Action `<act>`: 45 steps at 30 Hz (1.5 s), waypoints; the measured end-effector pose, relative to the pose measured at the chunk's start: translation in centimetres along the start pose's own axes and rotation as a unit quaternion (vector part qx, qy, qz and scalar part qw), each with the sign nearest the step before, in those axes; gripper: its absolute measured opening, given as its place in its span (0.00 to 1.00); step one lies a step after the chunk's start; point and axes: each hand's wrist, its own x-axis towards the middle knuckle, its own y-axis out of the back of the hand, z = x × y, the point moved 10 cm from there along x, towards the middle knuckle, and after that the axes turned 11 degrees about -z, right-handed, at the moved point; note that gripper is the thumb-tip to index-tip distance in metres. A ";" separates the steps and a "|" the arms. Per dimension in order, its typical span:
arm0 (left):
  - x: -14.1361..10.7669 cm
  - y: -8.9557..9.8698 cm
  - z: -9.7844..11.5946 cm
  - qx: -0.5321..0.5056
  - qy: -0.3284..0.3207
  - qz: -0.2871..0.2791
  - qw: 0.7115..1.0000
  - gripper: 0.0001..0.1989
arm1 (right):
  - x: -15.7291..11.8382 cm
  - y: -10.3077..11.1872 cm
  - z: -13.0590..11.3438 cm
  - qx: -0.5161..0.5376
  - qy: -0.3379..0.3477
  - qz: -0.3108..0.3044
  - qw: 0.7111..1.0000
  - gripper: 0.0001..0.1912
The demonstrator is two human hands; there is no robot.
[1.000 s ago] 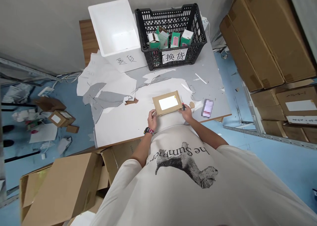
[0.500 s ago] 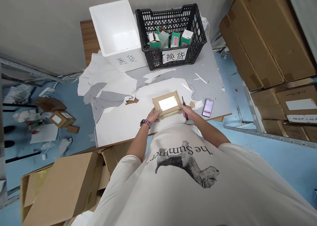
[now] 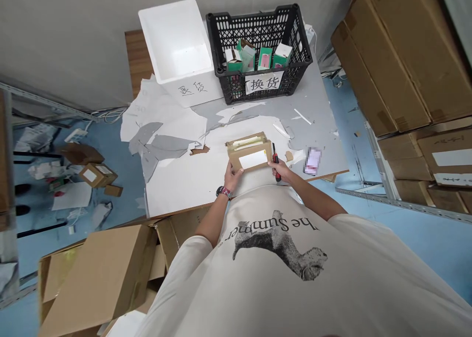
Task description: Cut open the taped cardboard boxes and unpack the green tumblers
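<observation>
A small cardboard box (image 3: 236, 166) with a white label (image 3: 252, 159) is between my hands above the table's near edge. It is tilted towards me, so its far side, with yellowish tape (image 3: 248, 142), shows. My left hand (image 3: 232, 177) is closed on the box's left near corner, thumb on top. My right hand (image 3: 281, 169) grips the right side. A slim red and black tool (image 3: 276, 158) is also in my right hand, upright beside the box; whether it is a knife or a screwdriver I cannot make out.
At the back of the paper-covered table (image 3: 177, 184) stand a white foam box (image 3: 195, 93) and a black crate (image 3: 228, 88) holding several green-and-white boxes (image 3: 264, 58). A phone (image 3: 312, 161) lies at right. Large cartons (image 3: 99, 273) stand at lower left, others (image 3: 398, 56) at right.
The box has been tipped towards me: its taped near side has gone out of view and its taped far side now shows. Both hands stay on it. The view has shifted slightly.
</observation>
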 end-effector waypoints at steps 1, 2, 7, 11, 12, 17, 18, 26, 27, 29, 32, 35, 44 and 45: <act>-0.2 -0.1 -0.1 0.006 -0.028 0.002 1.000 0.53 | 0.1 0.0 0.3 -0.032 -0.005 0.005 0.999 0.24; -0.4 -0.2 -0.3 0.015 -0.045 0.006 0.999 0.54 | 0.2 0.0 0.7 -0.063 -0.012 0.013 0.998 0.22; -1.6 0.8 -2.3 0.095 -0.040 0.042 0.994 0.50 | 0.4 0.4 1.5 -0.124 -0.036 0.033 0.991 0.19; -2.0 2.8 -2.1 0.097 -0.036 0.046 0.994 0.33 | -0.2 1.6 0.9 -0.143 -0.041 0.026 0.989 0.20; -2.1 3.6 -1.6 0.093 -0.036 0.057 0.993 0.29 | -0.5 2.2 0.5 -0.143 -0.037 0.033 0.989 0.19; -2.1 5.5 3.1 0.077 -0.078 0.110 0.988 0.30 | -2.6 5.0 -3.1 -0.117 0.015 0.093 0.989 0.15; -1.8 5.0 4.0 0.080 -0.086 0.096 0.988 0.32 | -3.0 5.0 -4.2 -0.128 0.029 0.092 0.987 0.15; -0.4 1.3 5.6 0.135 -0.106 0.010 0.985 0.37 | -6.7 -1.9 -14.0 -0.581 0.106 0.009 0.807 0.23; -0.3 1.3 5.4 0.131 -0.105 0.010 0.986 0.38 | -7.1 -3.2 -14.5 -0.637 0.102 -0.007 0.764 0.23; -0.3 1.3 5.0 0.122 -0.101 0.007 0.987 0.37 | -7.5 -5.9 -15.0 -0.718 0.095 -0.048 0.688 0.22; -0.2 1.1 4.6 0.114 -0.099 0.007 0.989 0.34 | -7.4 -9.2 -14.8 -0.780 0.088 -0.101 0.611 0.21; -0.1 0.9 4.4 0.103 -0.107 0.019 0.989 0.32 | -6.6 -11.7 -14.7 -0.807 0.092 -0.123 0.570 0.20; -0.3 0.4 3.9 0.106 -0.133 0.046 0.984 0.33 | -5.4 -14.9 -15.9 -0.821 0.099 -0.157 0.540 0.23; -0.3 0.3 3.9 0.107 -0.132 0.047 0.984 0.34 | -5.5 -15.0 -16.1 -0.823 0.103 -0.159 0.536 0.23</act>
